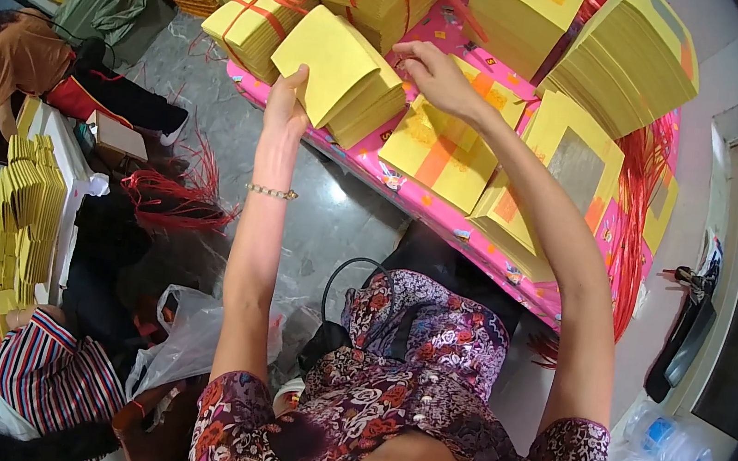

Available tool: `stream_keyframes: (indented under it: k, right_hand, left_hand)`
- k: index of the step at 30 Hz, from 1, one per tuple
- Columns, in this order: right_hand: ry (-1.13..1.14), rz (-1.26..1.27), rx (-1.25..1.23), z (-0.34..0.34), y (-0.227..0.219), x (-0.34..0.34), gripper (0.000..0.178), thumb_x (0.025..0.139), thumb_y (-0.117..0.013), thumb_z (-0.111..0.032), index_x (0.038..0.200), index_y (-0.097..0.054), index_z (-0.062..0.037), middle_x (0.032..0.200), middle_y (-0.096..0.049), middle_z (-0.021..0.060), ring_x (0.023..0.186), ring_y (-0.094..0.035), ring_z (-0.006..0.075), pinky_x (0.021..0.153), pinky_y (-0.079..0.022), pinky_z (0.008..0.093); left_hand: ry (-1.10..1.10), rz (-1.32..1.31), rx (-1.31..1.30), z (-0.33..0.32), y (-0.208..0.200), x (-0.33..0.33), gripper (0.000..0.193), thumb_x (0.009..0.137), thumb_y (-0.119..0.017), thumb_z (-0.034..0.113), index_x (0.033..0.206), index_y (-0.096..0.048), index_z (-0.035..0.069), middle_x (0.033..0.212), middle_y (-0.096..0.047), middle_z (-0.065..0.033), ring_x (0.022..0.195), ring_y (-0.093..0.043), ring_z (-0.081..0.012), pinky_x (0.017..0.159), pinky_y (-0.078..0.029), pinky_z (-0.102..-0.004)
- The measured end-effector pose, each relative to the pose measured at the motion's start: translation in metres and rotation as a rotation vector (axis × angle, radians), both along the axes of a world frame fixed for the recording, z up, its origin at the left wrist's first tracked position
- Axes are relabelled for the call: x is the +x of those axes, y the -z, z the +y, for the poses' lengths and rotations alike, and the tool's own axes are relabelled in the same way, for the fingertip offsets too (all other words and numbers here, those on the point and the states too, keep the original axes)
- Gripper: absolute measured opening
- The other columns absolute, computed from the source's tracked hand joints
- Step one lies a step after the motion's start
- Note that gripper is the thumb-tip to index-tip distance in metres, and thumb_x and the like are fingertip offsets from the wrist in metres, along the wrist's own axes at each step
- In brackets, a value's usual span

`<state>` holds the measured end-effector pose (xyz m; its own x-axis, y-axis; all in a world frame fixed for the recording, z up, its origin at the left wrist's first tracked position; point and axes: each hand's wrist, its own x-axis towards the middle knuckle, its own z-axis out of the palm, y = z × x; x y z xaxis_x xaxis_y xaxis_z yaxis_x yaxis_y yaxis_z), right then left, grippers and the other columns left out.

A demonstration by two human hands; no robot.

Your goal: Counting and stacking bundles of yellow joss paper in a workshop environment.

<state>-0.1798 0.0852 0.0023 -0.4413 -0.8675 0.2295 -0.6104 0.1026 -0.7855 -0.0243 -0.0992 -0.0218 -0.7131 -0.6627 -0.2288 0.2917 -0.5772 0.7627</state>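
Note:
My left hand (285,106) grips the near left edge of a stack of yellow paper (330,62), its thumb on the top sheet and its other fingers hidden. The upper sheets sit askew over the lower ones. Just right of that stack, my right hand (440,77) hovers with its fingers partly bent and apart, nothing visible in them. Below it lies a yellow paper block with an orange band (445,152). A yellow bundle tied with red string (252,21) stands to the left of the stack.
The pink patterned tablecloth (368,167) carries several more paper stacks, including a tall leaning one (629,60). Red strings (637,210) hang over the right edge. At left, a person in a brown top (33,56) and a person in a striped shirt (57,371) are near more yellow paper (27,204).

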Motion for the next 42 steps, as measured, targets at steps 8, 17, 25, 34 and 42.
stream_keyframes:
  k: [8,17,25,34,42]
  right_hand:
    - [0.017,-0.111,0.05,-0.045,0.0,-0.011,0.049,0.088,-0.05,-0.031,0.128,-0.049,-0.0024,0.122,-0.056,0.0197,0.113,-0.055,0.0314,0.096,-0.042,0.0367]
    - [0.005,0.131,0.109,-0.047,0.012,-0.007,0.049,0.085,-0.053,-0.03,0.13,-0.049,-0.0101,0.118,-0.059,0.0194,0.108,-0.056,0.0345,0.093,-0.044,0.0404]
    - [0.029,0.023,0.159,-0.044,0.015,-0.006,0.047,0.087,-0.052,-0.034,0.132,-0.048,-0.0204,0.116,-0.061,0.0172,0.107,-0.058,0.0342,0.092,-0.045,0.0411]
    - [0.009,-0.093,0.025,-0.045,0.017,-0.016,0.039,0.091,-0.047,-0.036,0.125,-0.055,-0.0176,0.111,-0.064,0.0122,0.102,-0.061,0.0278,0.089,-0.046,0.0363]
    - [0.099,-0.079,0.028,-0.036,0.006,-0.007,0.038,0.086,-0.058,-0.036,0.11,-0.065,-0.0074,0.098,-0.068,0.0095,0.092,-0.064,0.0198,0.083,-0.048,0.0314]
  left_hand:
    - [-0.014,0.051,0.094,0.0,0.012,0.02,0.039,0.09,-0.052,0.009,0.128,-0.042,0.001,0.123,-0.054,-0.013,0.111,-0.055,-0.0276,0.095,-0.047,-0.0411]
    - [-0.014,-0.05,0.044,0.002,0.01,0.016,0.041,0.09,-0.052,0.006,0.129,-0.042,0.002,0.125,-0.053,-0.0118,0.112,-0.054,-0.0266,0.096,-0.045,-0.0395]
    - [-0.058,-0.18,0.004,0.007,-0.007,-0.002,0.038,0.09,-0.05,0.001,0.128,-0.044,-0.001,0.124,-0.054,-0.0138,0.112,-0.054,-0.0274,0.095,-0.045,-0.0385]
    - [0.016,-0.246,-0.088,0.0,0.001,-0.011,0.036,0.09,-0.054,0.006,0.125,-0.047,0.004,0.12,-0.056,-0.0097,0.109,-0.056,-0.025,0.091,-0.048,-0.0392]
    - [0.018,-0.336,-0.186,-0.004,0.005,-0.013,0.036,0.089,-0.057,0.007,0.124,-0.049,0.004,0.119,-0.057,-0.0091,0.108,-0.057,-0.0241,0.089,-0.048,-0.039]
